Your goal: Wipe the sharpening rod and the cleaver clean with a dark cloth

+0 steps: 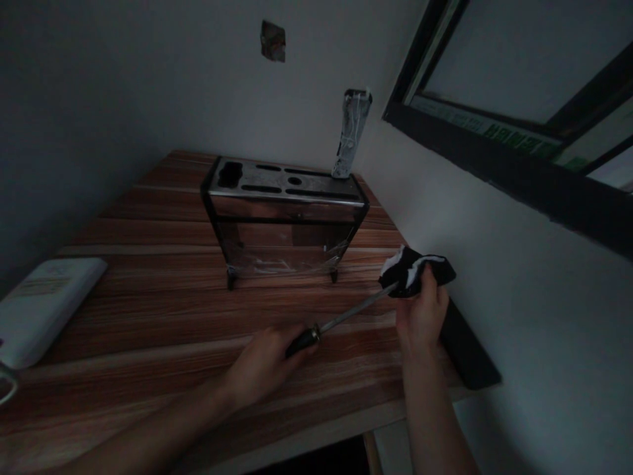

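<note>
My left hand (267,361) is closed around the black handle of a honing steel (357,309), whose thin metal rod points up and to the right. The rod's far end goes into a black and white cloth (395,267), where its tip is hidden. My right hand (424,305) grips that cloth from the right side. Behind my hands stands a knife block (297,181) with a slotted metal top and clear front. A flat piece in wrinkled plastic film (352,135) sticks up at its back right corner.
A white box-like object (52,297) lies on the wood-grain tabletop (148,316) at the left. Along the right wall lies a long dark object (467,346). A dark-framed window (494,158) is at the upper right, and the wall has a small hole (273,41).
</note>
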Demonstrator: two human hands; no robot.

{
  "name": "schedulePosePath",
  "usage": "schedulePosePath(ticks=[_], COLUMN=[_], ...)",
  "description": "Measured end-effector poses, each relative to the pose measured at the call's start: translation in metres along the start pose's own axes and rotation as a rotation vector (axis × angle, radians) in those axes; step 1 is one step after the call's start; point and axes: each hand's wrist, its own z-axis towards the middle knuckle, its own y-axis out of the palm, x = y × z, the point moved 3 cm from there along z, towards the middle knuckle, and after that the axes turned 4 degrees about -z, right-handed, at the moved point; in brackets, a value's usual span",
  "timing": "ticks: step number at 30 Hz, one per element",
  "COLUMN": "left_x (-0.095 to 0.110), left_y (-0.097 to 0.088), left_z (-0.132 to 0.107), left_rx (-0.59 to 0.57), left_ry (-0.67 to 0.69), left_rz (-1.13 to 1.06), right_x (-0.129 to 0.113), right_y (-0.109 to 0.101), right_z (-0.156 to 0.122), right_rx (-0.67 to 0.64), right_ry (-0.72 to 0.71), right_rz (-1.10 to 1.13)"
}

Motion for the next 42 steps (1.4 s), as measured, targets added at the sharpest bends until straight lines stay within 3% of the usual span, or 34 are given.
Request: schedulePosePath(ticks=[10,17,22,36,42], left_x=[-0.004,-0.006,-0.008,-0.010,-0.010], left_y=[0.001,0.001,0.001,0.001,0.002], left_z=[0.000,0.002,0.003,0.003,0.003], left_rx=[0.024,0.047,0.060,0.127,0.148], left_ry=[0.000,-0.018,-0.053,-0.015,0.000], left_rz=[-0.018,-0.064,-0.080,-0.111,-0.084], right_x=[0.006,0.018,0.027,0.034,0.036], right_y=[0.010,0.017,0.019,0.026,0.026], right_z=[-0.011,-0.025,-0.037,-0.077,-0.084], right_rx=[-0.097,-0.253,-0.448,-0.874,-0.922], right_ry=[0.147,0.248,0.293,0.332,0.290], right_rz=[0.064,-0.047,-0.167,-0.368,-0.436])
